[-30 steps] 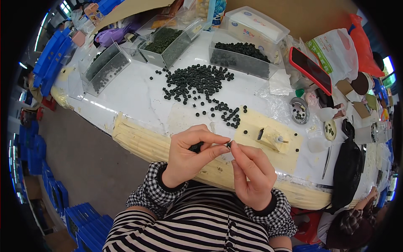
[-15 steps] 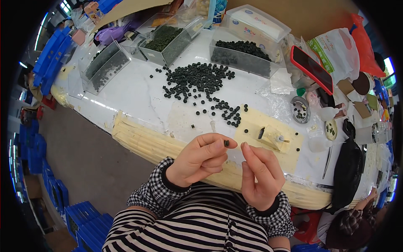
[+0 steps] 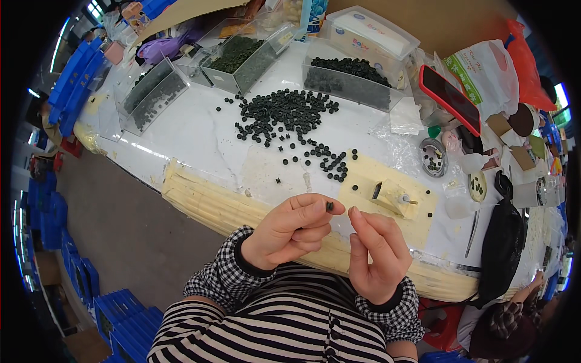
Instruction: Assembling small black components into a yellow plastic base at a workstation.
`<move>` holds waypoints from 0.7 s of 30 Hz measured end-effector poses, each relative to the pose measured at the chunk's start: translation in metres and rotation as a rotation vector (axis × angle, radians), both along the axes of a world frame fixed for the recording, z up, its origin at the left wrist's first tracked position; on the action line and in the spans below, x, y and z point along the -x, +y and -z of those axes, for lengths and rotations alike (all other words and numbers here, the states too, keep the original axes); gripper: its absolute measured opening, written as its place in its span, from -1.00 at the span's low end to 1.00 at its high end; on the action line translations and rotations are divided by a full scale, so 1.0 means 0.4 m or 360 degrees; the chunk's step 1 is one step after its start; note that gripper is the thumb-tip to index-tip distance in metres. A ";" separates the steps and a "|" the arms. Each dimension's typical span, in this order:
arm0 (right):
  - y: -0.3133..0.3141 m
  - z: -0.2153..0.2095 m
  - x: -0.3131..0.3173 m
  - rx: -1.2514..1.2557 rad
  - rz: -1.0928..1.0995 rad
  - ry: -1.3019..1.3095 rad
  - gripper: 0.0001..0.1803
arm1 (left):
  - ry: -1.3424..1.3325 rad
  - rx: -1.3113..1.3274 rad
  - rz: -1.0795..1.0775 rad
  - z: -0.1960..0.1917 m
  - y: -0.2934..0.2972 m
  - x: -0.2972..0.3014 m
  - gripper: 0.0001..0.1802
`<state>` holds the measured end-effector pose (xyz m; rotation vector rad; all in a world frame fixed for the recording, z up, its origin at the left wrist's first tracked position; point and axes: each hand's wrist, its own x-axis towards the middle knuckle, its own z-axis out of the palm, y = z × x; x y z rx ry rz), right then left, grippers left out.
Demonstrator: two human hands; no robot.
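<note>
Between the thumb and forefinger of my left hand [image 3: 290, 231] is a small black grooved rubber part [image 3: 330, 206]. Close to its right, my right hand [image 3: 380, 254] has its thumb and fingertips drawn together in a pinch; whatever they hold, if anything, is too small to make out. A gap separates the two hands, which hover over the table's padded near edge. Beyond them, a pile of similar black rubber parts [image 3: 281, 113] spreads over the white tabletop [image 3: 203, 130]. Right of the pile, a small block fixture with a metal pin [image 3: 396, 199] stands on a yellowish taped patch [image 3: 417, 228].
Clear bins [image 3: 233, 81] of dark parts stand at the back, with another clear bin [image 3: 348, 91] right of them. A red-cased phone [image 3: 451, 100] leans at the right. Nearby lie tweezers [image 3: 472, 235] and a black bag [image 3: 503, 248]. Another person [image 3: 505, 330] is at lower right.
My left hand has shifted slightly to the right, and the black rubber part in it has turned a little. My right hand has barely moved.
</note>
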<state>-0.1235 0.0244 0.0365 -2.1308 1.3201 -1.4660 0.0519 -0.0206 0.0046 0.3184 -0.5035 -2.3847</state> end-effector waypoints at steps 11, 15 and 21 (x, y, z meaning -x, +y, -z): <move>0.002 0.004 0.001 -0.0032 0.0000 -0.0010 -0.61 | -0.0036 0.0009 -0.0001 -0.001 0.001 0.001 -0.67; 0.002 0.007 0.004 -0.0028 0.0006 -0.0016 -0.61 | -0.0176 0.0096 -0.0086 -0.003 -0.001 0.002 -0.72; 0.010 0.012 0.019 -0.0030 0.0046 -0.0033 -0.61 | -0.1747 0.1377 -0.0963 -0.017 -0.072 -0.027 -0.80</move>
